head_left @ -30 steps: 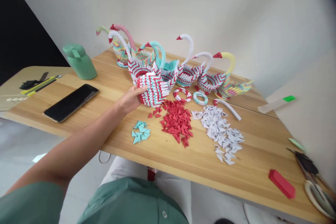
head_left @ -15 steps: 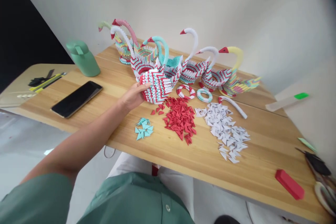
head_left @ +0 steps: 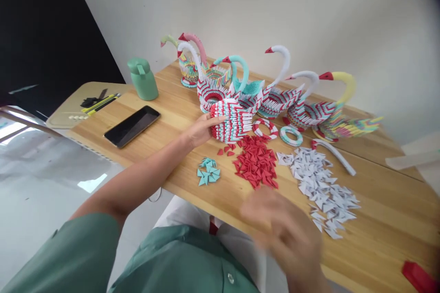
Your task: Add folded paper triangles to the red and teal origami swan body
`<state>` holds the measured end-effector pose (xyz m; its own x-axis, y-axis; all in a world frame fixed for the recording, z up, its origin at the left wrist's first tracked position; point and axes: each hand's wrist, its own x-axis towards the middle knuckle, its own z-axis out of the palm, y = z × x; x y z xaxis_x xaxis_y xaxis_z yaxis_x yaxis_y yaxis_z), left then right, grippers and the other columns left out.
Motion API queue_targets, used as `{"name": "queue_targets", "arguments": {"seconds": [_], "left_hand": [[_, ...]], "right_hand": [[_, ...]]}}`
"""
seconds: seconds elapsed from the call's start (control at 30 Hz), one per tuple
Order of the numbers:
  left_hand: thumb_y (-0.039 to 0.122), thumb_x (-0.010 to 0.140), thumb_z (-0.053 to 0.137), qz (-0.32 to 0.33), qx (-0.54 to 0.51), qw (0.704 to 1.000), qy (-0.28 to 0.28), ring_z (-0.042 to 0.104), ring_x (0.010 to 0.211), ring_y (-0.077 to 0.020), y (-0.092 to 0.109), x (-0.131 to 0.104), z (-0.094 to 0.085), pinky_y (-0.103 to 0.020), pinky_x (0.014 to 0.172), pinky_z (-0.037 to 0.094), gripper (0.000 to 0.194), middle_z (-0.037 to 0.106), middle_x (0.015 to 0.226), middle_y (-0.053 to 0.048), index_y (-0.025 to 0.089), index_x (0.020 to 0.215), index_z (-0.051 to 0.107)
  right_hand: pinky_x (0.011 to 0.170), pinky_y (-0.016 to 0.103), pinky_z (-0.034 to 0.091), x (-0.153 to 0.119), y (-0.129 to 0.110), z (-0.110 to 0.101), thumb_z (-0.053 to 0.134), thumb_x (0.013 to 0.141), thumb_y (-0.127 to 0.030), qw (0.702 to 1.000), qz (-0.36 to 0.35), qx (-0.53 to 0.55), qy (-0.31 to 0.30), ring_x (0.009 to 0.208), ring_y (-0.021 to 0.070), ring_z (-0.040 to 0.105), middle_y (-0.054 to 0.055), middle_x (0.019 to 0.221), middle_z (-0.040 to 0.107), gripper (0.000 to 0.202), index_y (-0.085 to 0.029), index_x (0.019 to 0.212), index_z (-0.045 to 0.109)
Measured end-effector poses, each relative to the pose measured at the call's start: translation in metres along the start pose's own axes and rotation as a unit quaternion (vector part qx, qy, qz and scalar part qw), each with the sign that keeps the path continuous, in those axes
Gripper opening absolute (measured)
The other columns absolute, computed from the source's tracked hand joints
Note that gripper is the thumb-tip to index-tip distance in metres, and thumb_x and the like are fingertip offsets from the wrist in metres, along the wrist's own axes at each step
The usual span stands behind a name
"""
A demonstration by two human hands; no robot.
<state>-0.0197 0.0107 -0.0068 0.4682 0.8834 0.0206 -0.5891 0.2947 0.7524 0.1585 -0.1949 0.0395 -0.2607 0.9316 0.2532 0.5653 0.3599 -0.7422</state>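
My left hand (head_left: 198,132) grips the side of a folded-paper swan body (head_left: 233,121) in red, white and light blue, thumb on its outer wall; its other fingers are hidden. Blurred by motion, my right hand (head_left: 285,226) is over the table's front edge, in front of a pile of red paper triangles (head_left: 255,161); I cannot make out its fingers. A small group of light-blue paper triangles (head_left: 208,173) lies below the swan body. White paper triangles (head_left: 323,187) spread to the right. Behind them are a red-and-white paper ring (head_left: 274,133), a light-blue paper ring (head_left: 291,142) and a white curved swan neck (head_left: 338,158).
Several finished paper swans (head_left: 309,112) stand in a row along the back, near the wall. On the left are a phone (head_left: 132,126), a green bottle (head_left: 143,83) and yellow-and-black pens (head_left: 99,104). A red object (head_left: 420,277) lies at the lower right.
My right hand has come into view at the table's front. The view has shifted left, so the table's things appear further right. My left hand still holds the swan body.
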Motion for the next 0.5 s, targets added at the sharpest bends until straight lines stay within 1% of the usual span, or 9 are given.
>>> {"name": "queue_targets", "arguments": {"seconds": [0.03,0.07,0.1,0.13,0.2,0.27,0.33,0.43,0.5], "left_hand": [[0.025,0.065,0.082,0.002,-0.002,1.0,-0.001,0.069,0.093,-0.0256,0.001,0.0,0.0,-0.042,0.096,0.047,0.039,0.076,0.094,-0.01,0.012,0.099,0.069],[0.025,0.064,0.082,0.005,-0.003,1.0,0.0,0.069,0.092,-0.0252,0.002,-0.001,0.001,-0.042,0.096,0.047,0.039,0.076,0.093,-0.01,0.012,0.098,0.069],[0.025,0.064,0.082,0.009,-0.004,1.0,0.0,0.069,0.091,-0.0248,0.003,-0.001,0.001,-0.041,0.095,0.047,0.039,0.076,0.092,-0.01,0.012,0.098,0.069],[0.026,0.063,0.083,0.011,-0.005,1.0,0.002,0.069,0.09,-0.0245,0.003,-0.001,0.001,-0.041,0.095,0.047,0.039,0.076,0.091,-0.01,0.012,0.097,0.069],[0.026,0.063,0.083,0.011,-0.007,1.0,0.004,0.069,0.089,-0.0241,0.004,0.0,0.0,-0.041,0.093,0.047,0.04,0.076,0.091,-0.01,0.011,0.097,0.069],[0.027,0.063,0.083,0.008,-0.009,1.0,0.001,0.069,0.088,-0.0241,0.003,0.001,0.0,-0.04,0.09,0.048,0.041,0.076,0.091,-0.01,0.011,0.098,0.069],[0.028,0.063,0.083,0.004,-0.013,1.0,-0.006,0.069,0.084,-0.0235,0.003,0.001,0.001,-0.039,0.086,0.049,0.04,0.075,0.089,-0.01,0.011,0.096,0.069],[0.026,0.063,0.083,-0.009,-0.024,1.0,-0.013,0.069,0.077,-0.0208,0.002,-0.001,0.003,-0.036,0.08,0.051,0.036,0.075,0.084,-0.008,0.011,0.093,0.069],[0.025,0.063,0.083,-0.015,-0.033,0.999,-0.018,0.068,0.073,-0.019,0.002,-0.002,0.004,-0.034,0.076,0.052,0.035,0.075,0.082,-0.007,0.01,0.092,0.069]], "right_hand": [[0.073,0.037,0.053,0.016,0.01,0.006,0.057,0.092,-0.032,1.0,0.006,-0.009,0.0,0.085,0.0222,0.066,0.003,0.097,0.07,0.016,-0.031,0.105,0.067],[0.073,0.036,0.052,0.03,0.019,0.012,0.055,0.093,-0.031,0.998,0.045,-0.038,0.005,0.083,0.0217,0.066,0.004,0.097,0.07,0.019,-0.029,0.107,0.067],[0.074,0.037,0.052,0.044,0.028,0.018,0.054,0.093,-0.03,0.995,0.075,-0.07,-0.011,0.085,0.0224,0.066,0.006,0.102,0.07,0.022,-0.025,0.111,0.065],[0.079,0.038,0.051,0.055,0.036,0.024,0.054,0.092,-0.029,0.99,0.089,-0.106,-0.039,0.091,0.0238,0.066,0.008,0.108,0.069,0.025,-0.022,0.115,0.064],[0.084,0.038,0.049,0.071,0.045,0.034,0.053,0.092,-0.027,0.979,0.096,-0.161,-0.081,0.098,0.0254,0.065,0.01,0.112,0.069,0.028,-0.019,0.117,0.063],[0.085,0.036,0.048,0.081,0.046,0.042,0.053,0.093,-0.028,0.969,0.09,-0.196,-0.117,0.099,0.0253,0.065,0.01,0.112,0.069,0.028,-0.018,0.117,0.063],[0.082,0.033,0.047,0.087,0.042,0.048,0.054,0.092,-0.027,0.96,0.083,-0.227,-0.139,0.097,0.0244,0.066,0.011,0.112,0.069,0.025,-0.018,0.114,0.064],[0.074,0.03,0.045,0.094,0.037,0.055,0.056,0.089,-0.019,0.947,0.083,-0.271,-0.15,0.088,0.0226,0.066,0.01,0.103,0.069,0.016,-0.018,0.102,0.066],[0.069,0.029,0.044,0.098,0.038,0.059,0.055,0.087,-0.015,0.945,0.094,-0.277,-0.145,0.081,0.0211,0.065,0.008,0.096,0.07,0.013,-0.019,0.093,0.066]]}}
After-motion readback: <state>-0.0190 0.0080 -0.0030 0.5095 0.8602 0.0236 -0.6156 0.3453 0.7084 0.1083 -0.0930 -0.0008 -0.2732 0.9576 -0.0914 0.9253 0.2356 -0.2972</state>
